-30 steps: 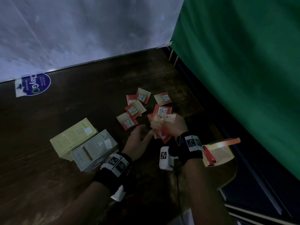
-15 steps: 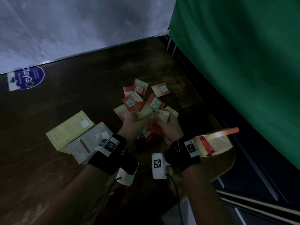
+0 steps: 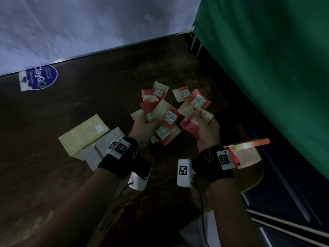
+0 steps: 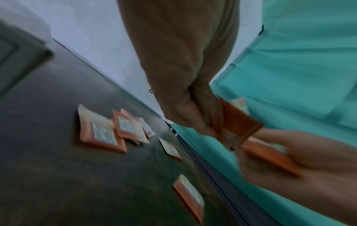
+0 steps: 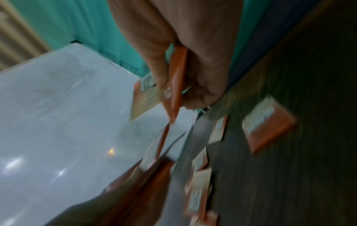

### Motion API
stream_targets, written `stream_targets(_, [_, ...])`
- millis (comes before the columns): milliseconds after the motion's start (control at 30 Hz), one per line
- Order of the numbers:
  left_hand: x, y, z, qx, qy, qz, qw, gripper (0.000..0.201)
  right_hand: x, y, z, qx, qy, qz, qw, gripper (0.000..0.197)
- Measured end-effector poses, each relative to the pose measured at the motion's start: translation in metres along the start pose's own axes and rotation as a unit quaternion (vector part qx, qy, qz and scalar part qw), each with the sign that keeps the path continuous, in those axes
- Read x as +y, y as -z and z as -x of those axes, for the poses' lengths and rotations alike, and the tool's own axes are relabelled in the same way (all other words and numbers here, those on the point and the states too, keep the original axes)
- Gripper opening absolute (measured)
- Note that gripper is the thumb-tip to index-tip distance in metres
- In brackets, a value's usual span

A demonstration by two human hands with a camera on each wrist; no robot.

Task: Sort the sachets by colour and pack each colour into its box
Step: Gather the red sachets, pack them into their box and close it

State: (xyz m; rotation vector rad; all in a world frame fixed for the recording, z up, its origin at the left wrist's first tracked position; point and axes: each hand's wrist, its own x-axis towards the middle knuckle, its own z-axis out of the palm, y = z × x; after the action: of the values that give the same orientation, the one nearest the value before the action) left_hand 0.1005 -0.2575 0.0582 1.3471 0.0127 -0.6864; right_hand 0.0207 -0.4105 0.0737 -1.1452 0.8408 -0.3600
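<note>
Above the dark wooden surface [image 3: 74, 175], the left hand [image 3: 144, 129] grips a fan of red sachets [image 3: 167, 120]; the right hand [image 3: 207, 134] pinches further red sachets [image 3: 197, 102]. Loose sachets [image 3: 154, 93] lie at 12 o'clock. A yellow box [image 3: 83, 134] and white box [image 3: 99, 150] sit at 9 o'clock; an open red box [image 3: 247, 150] at 3 o'clock.

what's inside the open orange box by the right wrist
A few red sachets stand on edge against the near wall of the open orange-lidded cardboard box. The right hand's wristband covers that corner, so their count is hidden; the rest looks bare.
</note>
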Motion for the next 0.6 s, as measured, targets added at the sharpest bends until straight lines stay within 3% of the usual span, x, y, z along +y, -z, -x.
stream_targets(133, [0.009,0.003,-0.005,0.038,-0.02,-0.005,0.999,0.02,0.001,0.007,0.011,-0.084,0.019,0.102,0.991,0.01])
stream_targets(233, [0.015,-0.001,-0.002,0.005,-0.028,-0.051,0.998,0.024,0.011,0.0,0.014,-0.113,-0.003,0.128,0.985,0.013])
stream_targets(333, [0.018,-0.007,0.001,-0.05,-0.037,-0.134,0.989,0.022,0.013,-0.007,0.012,-0.105,-0.017,0.104,0.989,0.011])
stream_targets(400, [0.02,-0.007,0.004,-0.076,-0.027,-0.127,0.989,0.016,0.011,-0.009,0.011,-0.096,-0.019,0.068,0.993,0.012])
stream_targets(500, [0.023,-0.003,0.007,-0.132,-0.012,-0.145,0.98,0.024,0.006,-0.006,0.007,-0.047,-0.007,0.039,0.998,0.016])
stream_targets(567, [0.023,-0.001,0.007,-0.126,-0.033,-0.201,0.971,0.026,0.002,-0.001,0.006,-0.015,-0.002,0.032,0.999,0.021])
stream_targets(600, [0.021,0.0,0.004,-0.092,-0.046,-0.203,0.974,0.026,0.001,0.002,0.005,-0.006,0.004,0.031,0.999,0.022])
